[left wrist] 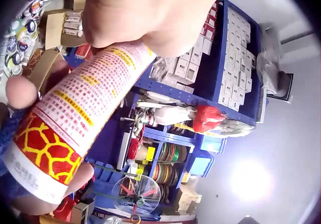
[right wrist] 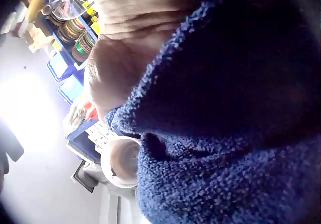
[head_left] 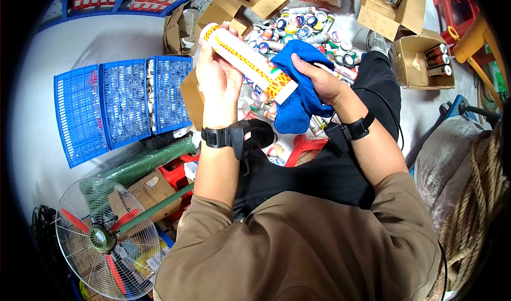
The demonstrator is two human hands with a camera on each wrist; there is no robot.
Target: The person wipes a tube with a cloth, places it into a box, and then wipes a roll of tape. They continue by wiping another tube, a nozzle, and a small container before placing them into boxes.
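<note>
My left hand [head_left: 221, 76] grips a white sealant cartridge [head_left: 249, 61] near its upper end. Red and yellow giraffe-like patches decorate it, and rows of red print cover its side in the left wrist view. A blue terry cloth [head_left: 294, 112] is bunched in my right hand [head_left: 326, 85], thumb on top, against the cartridge's lower part. In the right wrist view the cloth [right wrist: 200, 179] fills most of the picture and hides the fingers. Beside it shows the cartridge's round, hollow white end [right wrist: 121, 161].
Many loose cartridges [head_left: 303, 27] lie piled on the floor ahead. Open cardboard boxes [head_left: 394, 8] surround the pile, some with cartridges inside. Blue plastic crates [head_left: 122, 101] stand at left, above a caged fan [head_left: 101, 238]. Coiled rope [head_left: 476, 194] hangs at right.
</note>
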